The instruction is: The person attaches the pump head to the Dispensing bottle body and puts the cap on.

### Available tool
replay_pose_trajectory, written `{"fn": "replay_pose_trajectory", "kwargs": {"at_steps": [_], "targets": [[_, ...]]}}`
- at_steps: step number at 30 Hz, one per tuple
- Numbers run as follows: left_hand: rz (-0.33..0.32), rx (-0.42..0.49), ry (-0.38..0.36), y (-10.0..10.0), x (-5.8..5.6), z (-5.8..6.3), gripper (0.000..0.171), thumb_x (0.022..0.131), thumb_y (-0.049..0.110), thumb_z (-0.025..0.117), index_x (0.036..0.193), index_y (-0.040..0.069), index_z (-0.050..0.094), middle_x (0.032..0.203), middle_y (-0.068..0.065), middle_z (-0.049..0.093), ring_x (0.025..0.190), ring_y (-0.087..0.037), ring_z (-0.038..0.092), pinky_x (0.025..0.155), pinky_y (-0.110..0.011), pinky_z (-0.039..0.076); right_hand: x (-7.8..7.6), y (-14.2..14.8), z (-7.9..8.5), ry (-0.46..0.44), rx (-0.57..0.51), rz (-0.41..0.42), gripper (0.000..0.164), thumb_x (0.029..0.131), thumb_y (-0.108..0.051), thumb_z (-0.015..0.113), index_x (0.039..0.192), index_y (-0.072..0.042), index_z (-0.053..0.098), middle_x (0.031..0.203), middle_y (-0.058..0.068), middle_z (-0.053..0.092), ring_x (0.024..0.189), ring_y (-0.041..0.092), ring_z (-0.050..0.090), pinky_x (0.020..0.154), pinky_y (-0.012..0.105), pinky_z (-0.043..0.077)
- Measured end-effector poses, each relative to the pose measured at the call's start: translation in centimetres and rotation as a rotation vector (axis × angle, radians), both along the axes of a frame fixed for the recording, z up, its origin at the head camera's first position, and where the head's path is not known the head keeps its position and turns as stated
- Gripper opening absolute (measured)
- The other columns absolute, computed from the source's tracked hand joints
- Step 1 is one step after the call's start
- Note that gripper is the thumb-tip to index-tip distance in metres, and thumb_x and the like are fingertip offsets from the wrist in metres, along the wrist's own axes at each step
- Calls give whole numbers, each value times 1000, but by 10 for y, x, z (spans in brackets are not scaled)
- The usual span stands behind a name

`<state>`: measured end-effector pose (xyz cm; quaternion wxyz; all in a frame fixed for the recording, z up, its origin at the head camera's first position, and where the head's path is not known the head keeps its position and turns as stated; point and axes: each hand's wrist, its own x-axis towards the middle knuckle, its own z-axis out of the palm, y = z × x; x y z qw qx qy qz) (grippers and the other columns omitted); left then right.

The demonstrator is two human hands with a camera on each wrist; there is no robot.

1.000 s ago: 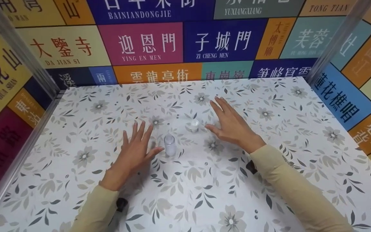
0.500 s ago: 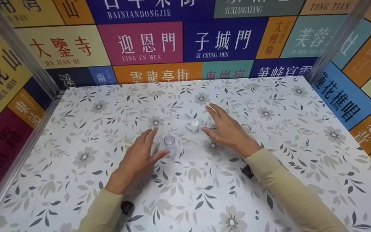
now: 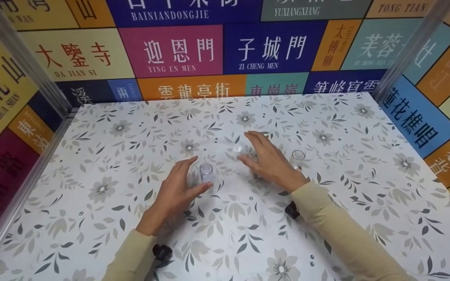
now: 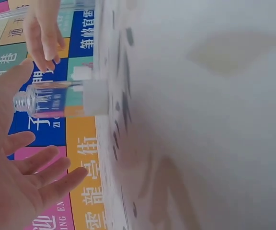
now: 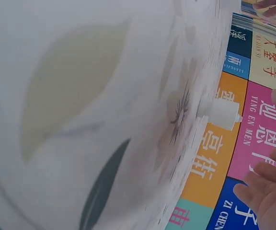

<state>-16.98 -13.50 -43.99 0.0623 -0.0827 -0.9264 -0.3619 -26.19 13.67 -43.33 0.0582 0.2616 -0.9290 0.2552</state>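
Near the middle of the table (image 3: 225, 238), a small clear bottle (image 3: 206, 171) stands upright between my two hands, just beside my left grip (image 3: 176, 193). That grip is empty, its fingers loosely extended and its thumb spread away from them; from above, the thumb tip crosses the lower edge of the bottle, and I cannot tell whether they touch. My left wrist view shows the bottle with a threaded neck at its top and a white lower part against the tabletop.

Beyond the bottle and to its right, a white cap (image 3: 237, 149) sits on the table, with a small tip at its top. My right grip (image 3: 270, 160) is just to the right of this cap, and it too holds nothing: the fingers reach forward, the thumb stands apart from them, and the thumb tip is near the cap. To the right of that hand, near my wrist, is a clear round thing (image 3: 298, 155) whose rim shows; the rest of it is too faint to make out.

Grey leaves and flowers cover the white tabletop. I wear beige sleeves (image 3: 350, 234), and behind the table rises a wall (image 3: 170, 50) of coloured panels with lettering.
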Motion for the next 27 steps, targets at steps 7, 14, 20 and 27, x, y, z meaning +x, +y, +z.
{"fn": "replay_pose_trajectory", "kwargs": {"at_steps": [7, 14, 20, 27], "targets": [[-12, 288, -168, 3, -3, 2, 81, 83, 36, 82, 150, 16, 43, 151, -11, 49, 139, -30, 47, 109, -50, 47, 3, -13, 1, -186, -145, -93, 76, 94, -50, 64, 153, -11, 37, 154, 10, 40, 144, 32, 41, 121, 49, 34], [-1, 403, -226, 8, -6, 2, 76, 83, 25, 82, 149, 15, 45, 151, -12, 50, 139, -31, 48, 112, -49, 46, 2, -22, -2, -246, -225, -130, 72, 92, -46, 69, 149, -9, 42, 149, 12, 45, 141, 33, 44, 119, 49, 36], [-3, 508, -241, 15, -8, -2, 70, 85, 16, 79, 147, 9, 46, 150, -14, 50, 141, -32, 46, 115, -49, 43, 0, -24, -9, -295, -220, -163, 74, 91, -45, 70, 150, -9, 41, 151, 13, 43, 143, 34, 42, 120, 49, 35], [-16, 496, -224, 20, -10, -9, 71, 87, 15, 78, 147, 4, 44, 151, -18, 48, 144, -35, 42, 119, -50, 37, 0, -29, -14, -298, -247, -179, 76, 90, -46, 72, 148, -6, 43, 150, 15, 46, 141, 33, 44, 120, 47, 36]]}}
